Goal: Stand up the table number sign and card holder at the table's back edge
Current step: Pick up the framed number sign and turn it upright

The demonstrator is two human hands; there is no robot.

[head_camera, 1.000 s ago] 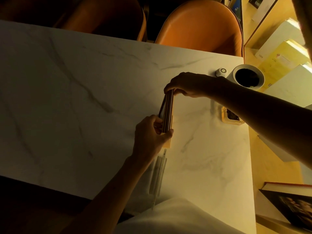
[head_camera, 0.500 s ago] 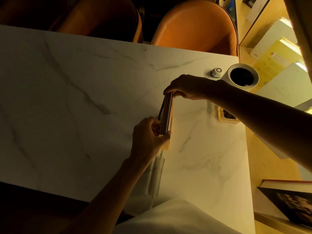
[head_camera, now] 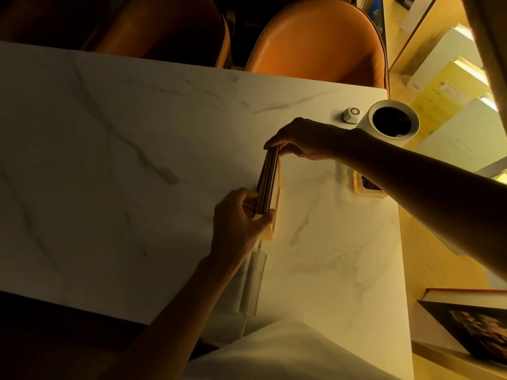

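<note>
A stack of thin cards stands on edge in a yellowish wooden card holder near the middle right of the white marble table. My left hand pinches the near end of the cards and holder. My right hand grips the far top end of the cards. A clear acrylic sign stand rests upright on the table just in front of the holder, toward my body.
A white cylinder with a dark opening and a small white call button sit at the far right corner. A small yellow-rimmed tray lies under my right forearm. Orange chairs stand behind the table; books lie to the right.
Both hands keep their hold on the cards and holder. The view has shifted slightly; the hands and holder have barely moved on the table.
</note>
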